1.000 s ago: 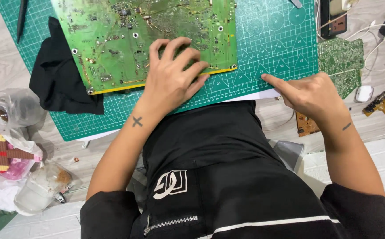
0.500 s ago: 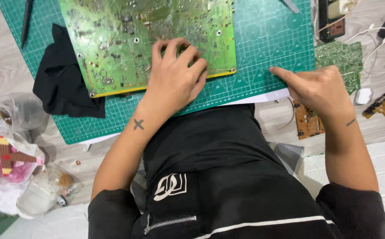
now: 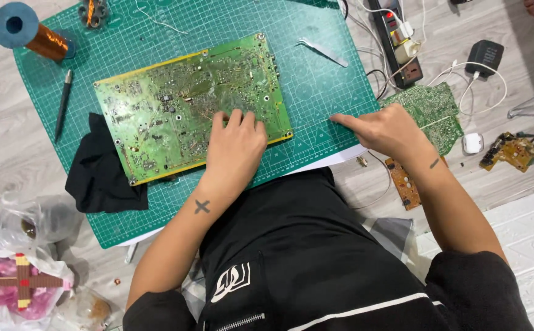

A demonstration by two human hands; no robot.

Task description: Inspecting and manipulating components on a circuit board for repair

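Note:
A large green circuit board [image 3: 181,104] lies flat on a green cutting mat [image 3: 304,86]. My left hand [image 3: 235,147] rests palm down on the board's near right corner, fingers spread over it. At the mat's right edge my right hand [image 3: 385,129] presses its fingertips on the mat, holding nothing. A smaller green circuit board [image 3: 434,107] lies just beyond that hand, partly off the mat.
A black cloth [image 3: 101,175] sits at the board's left. Metal tweezers [image 3: 323,51], a dark pen tool [image 3: 63,104] and a copper wire spool [image 3: 31,34] lie on the mat. A power strip [image 3: 402,46], black adapter [image 3: 485,57], small brown boards [image 3: 515,150] and plastic bags [image 3: 28,270] surround it.
The view has tilted up, showing more of the mat and board. My right hand slid left onto the mat's edge. My left hand stays on the board.

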